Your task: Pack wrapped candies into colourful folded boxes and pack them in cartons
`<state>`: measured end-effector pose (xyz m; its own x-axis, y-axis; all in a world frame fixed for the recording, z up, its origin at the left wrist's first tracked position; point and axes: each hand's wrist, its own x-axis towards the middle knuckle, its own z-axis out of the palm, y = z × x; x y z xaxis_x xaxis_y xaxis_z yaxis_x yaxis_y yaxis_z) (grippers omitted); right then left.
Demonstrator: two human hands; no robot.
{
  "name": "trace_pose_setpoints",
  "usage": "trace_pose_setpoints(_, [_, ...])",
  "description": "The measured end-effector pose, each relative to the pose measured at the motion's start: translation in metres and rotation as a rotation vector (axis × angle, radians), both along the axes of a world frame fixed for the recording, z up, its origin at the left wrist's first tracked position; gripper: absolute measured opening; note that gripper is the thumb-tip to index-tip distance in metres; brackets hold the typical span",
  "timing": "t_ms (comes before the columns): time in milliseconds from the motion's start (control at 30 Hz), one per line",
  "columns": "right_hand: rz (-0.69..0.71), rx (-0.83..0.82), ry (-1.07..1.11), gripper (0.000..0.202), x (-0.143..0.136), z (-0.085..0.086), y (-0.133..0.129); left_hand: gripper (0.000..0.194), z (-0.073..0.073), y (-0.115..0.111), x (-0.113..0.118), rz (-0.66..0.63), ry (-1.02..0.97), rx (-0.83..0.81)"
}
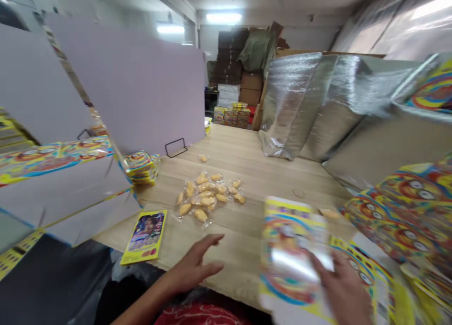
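Note:
My left hand (196, 264) is over the front of the table, thumb and fingers apart, with nothing in it. In front of it lies a loose pile of small yellow-orange pieces in clear wrappers (206, 195). My right hand (348, 285) grips the right side of a yellow printed carton (293, 254) with a cartoon face. The carton looks flat and is blurred by motion; its lower end leaves the picture. To the left of my left hand lies a yellow printed card (146, 235).
More printed cartons (367, 273) lie at the right, by larger patterned ones (406, 207). Open boxes (63, 188) and a small carton stack (141, 165) stand left. A pale panel (141, 85), a black wire stand (175, 147) and plastic-wrapped cardboard (296, 104) border the wooden table (243, 146).

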<state>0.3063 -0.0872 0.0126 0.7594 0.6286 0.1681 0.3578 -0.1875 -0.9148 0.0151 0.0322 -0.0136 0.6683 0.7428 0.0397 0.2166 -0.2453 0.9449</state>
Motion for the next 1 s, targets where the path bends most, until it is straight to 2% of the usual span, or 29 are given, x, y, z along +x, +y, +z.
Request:
trace_pose_setpoints(33, [0.175, -0.002, 0.095, 0.037, -0.018, -0.002, 0.011, 0.058, 0.005, -0.005, 0.017, -0.057, -0.142, -0.179])
trace_pose_setpoints(67, [0.340, -0.001, 0.177, 0.037, -0.037, -0.005, 0.022, 0.054, 0.008, -0.008, 0.030, -0.044, -0.269, -0.324])
trace_pose_setpoints(100, [0.443, 0.011, 0.210, 0.037, -0.054, -0.008, 0.033, 0.050, 0.011, -0.009, 0.040, -0.014, -0.361, -0.422])
trace_pose_setpoints(133, [0.464, 0.038, 0.177, 0.038, -0.069, -0.009, 0.043, 0.046, 0.014, -0.009, 0.045, 0.034, -0.411, -0.469])
trace_pose_setpoints(167, [0.409, 0.079, 0.060, 0.040, -0.081, -0.009, 0.051, 0.042, 0.016, -0.009, 0.046, 0.079, -0.413, -0.471])
trace_pose_setpoints(233, [0.340, 0.172, -0.220, 0.046, -0.092, -0.005, 0.059, 0.036, 0.022, -0.008, 0.038, 0.090, -0.317, -0.387])
trace_pose_setpoints(300, [0.449, 0.232, -0.364, 0.048, -0.091, 0.003, 0.062, 0.033, 0.027, -0.009, 0.024, 0.067, -0.212, -0.319])
trace_pose_setpoints(333, [0.528, 0.236, -0.342, 0.046, -0.087, 0.008, 0.062, 0.032, 0.029, -0.010, 0.016, 0.050, -0.187, -0.327])
trace_pose_setpoints(367, [0.591, 0.228, -0.258, 0.045, -0.082, 0.011, 0.063, 0.032, 0.030, -0.008, 0.009, 0.038, -0.184, -0.364])
trace_pose_setpoints(433, [0.695, 0.206, 0.048, 0.044, -0.071, 0.014, 0.067, 0.035, 0.028, 0.001, -0.004, 0.005, -0.239, -0.507])
trace_pose_setpoints(533, [0.900, 0.239, 0.542, 0.048, -0.067, 0.015, 0.082, 0.038, 0.016, 0.029, -0.009, -0.079, -0.361, -0.745])
trace_pose_setpoints(600, [1.006, 0.332, 0.636, 0.051, -0.075, 0.016, 0.094, 0.039, 0.006, 0.048, -0.001, -0.147, -0.411, -0.851])
trace_pose_setpoints(700, [1.058, 0.432, 0.394, 0.040, -0.090, 0.025, 0.103, 0.042, -0.010, 0.055, 0.020, -0.206, -0.435, -0.896])
trace_pose_setpoints(833, [1.065, 0.330, 0.016, 0.025, -0.086, 0.032, 0.096, 0.054, -0.024, 0.030, 0.035, -0.262, -0.424, -0.894])
trace_pose_setpoints(900, [1.054, 0.256, -0.018, 0.030, -0.078, 0.029, 0.091, 0.061, -0.023, 0.017, 0.032, -0.313, -0.436, -0.901])
trace_pose_setpoints(1000, [1.061, 0.181, 0.059, 0.034, -0.073, 0.023, 0.088, 0.079, -0.011, 0.008, 0.025, -0.376, -0.493, -0.919])
